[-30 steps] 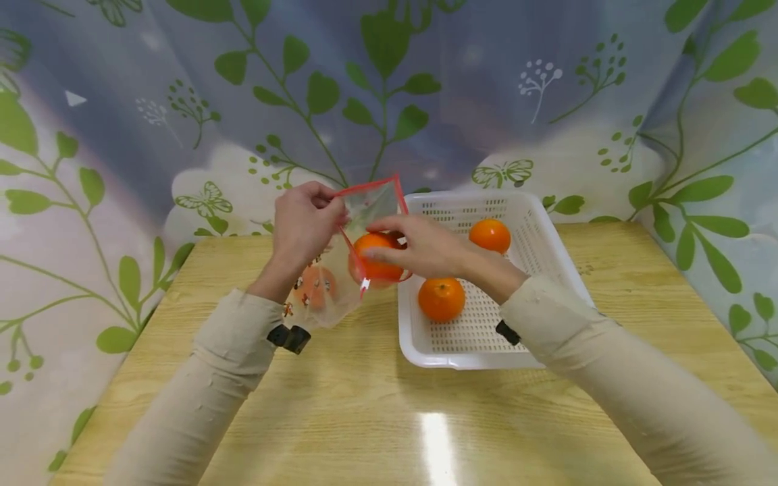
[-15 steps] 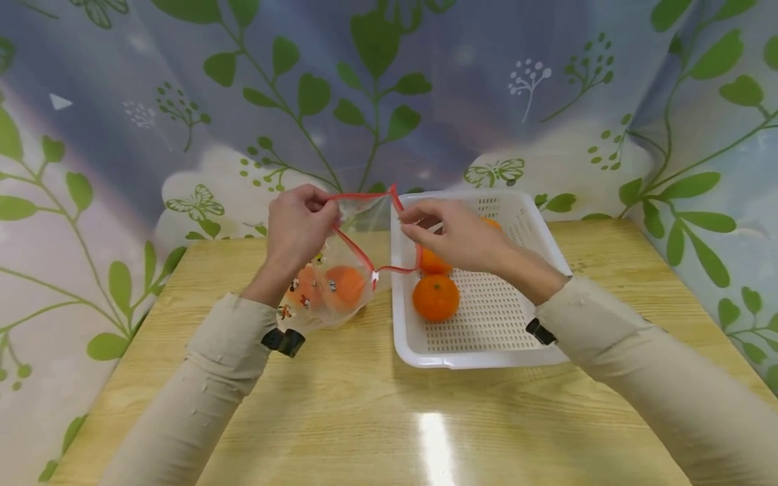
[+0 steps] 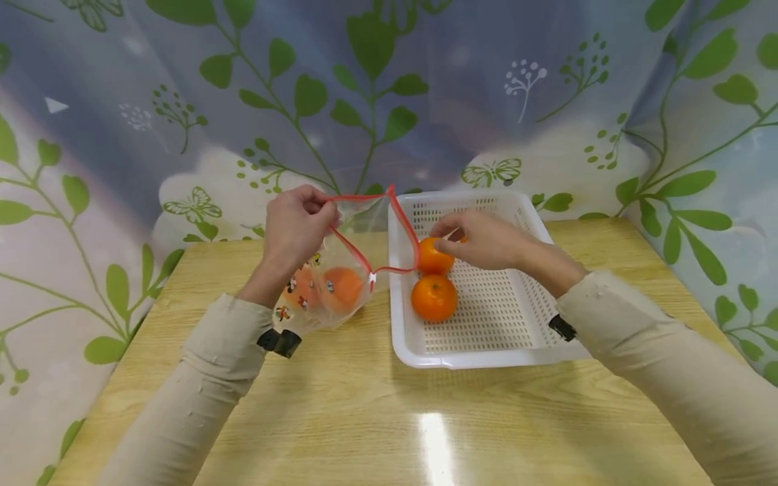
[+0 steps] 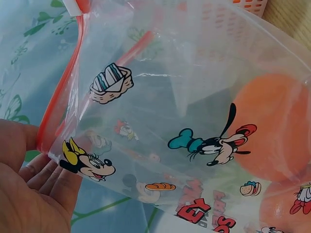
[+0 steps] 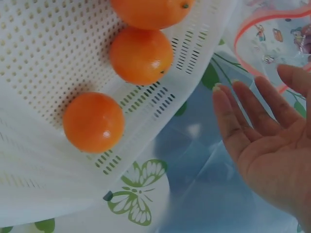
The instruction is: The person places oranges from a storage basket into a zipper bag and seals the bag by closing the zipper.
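Observation:
A clear zip bag [image 3: 325,314] with a red zip edge and cartoon prints stands with its mouth spread. My left hand [image 3: 298,223] pinches the bag's red edge at the upper left. Through the film show two oranges, one orange [image 3: 343,290] nearer the mouth. My right hand [image 3: 489,237] hovers over the white basket [image 3: 398,337], fingers loosely bent, holding nothing. Below its fingertips lies an orange [image 3: 433,260], against a front orange [image 3: 434,298]. A third orange [image 5: 93,122] appears in the right wrist view; the hand mostly hides it in the head view.
The perforated basket sits right of the bag on a wooden table [image 3: 340,405]. Behind the table hangs a leaf-patterned cloth [image 3: 462,88]. The bag's slider [image 3: 373,277] is close to the basket's left rim.
My right hand let go of an orange inside the bag, drew out past the bag's red edge and moved right over the basket. My left hand still pinches the bag.

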Demonstrator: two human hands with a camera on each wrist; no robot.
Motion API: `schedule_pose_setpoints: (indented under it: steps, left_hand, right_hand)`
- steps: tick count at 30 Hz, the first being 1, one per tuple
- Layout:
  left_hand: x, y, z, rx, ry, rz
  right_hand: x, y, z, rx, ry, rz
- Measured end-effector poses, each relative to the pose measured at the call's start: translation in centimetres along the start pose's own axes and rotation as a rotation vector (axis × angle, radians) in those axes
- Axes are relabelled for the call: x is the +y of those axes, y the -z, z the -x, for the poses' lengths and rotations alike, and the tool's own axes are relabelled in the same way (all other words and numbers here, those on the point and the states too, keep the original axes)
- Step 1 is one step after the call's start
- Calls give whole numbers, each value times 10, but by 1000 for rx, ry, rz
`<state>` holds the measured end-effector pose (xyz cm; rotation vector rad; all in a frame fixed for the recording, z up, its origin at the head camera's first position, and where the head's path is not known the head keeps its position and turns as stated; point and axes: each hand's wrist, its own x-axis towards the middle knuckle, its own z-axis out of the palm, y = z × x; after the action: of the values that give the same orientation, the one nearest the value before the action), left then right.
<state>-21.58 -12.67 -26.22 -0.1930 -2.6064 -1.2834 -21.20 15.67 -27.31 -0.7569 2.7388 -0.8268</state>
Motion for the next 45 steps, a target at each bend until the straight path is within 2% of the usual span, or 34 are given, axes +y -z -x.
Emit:
schedule_pose_setpoints:
  steps: [6,10,15,20,25,38,45]
  left_hand:
    - [0,-3,-1,-19,9,38]
    - [1,-5,-1,-25,5,54]
    - [2,-6,-1,-25,-14,62]
    - [2,-5,-1,-24,-19,63]
    - [2,-5,-1,-24,-22,68]
    - [0,-4,0,-25,-36,75]
    - [-7,-4,1,-28,-29,84]
  right_hand:
    - [9,-11,1,-154,12,98]
    - [9,-20,0,-294,14,182]
    - [5,-36,-4,-386,19,258]
    - [2,-53,-11,-358,49,354]
    - [2,-62,-17,-314,35,411]
    - [1,-63,-25,-352,-69,388]
    - [0,-67,-28,-366,-118,362]
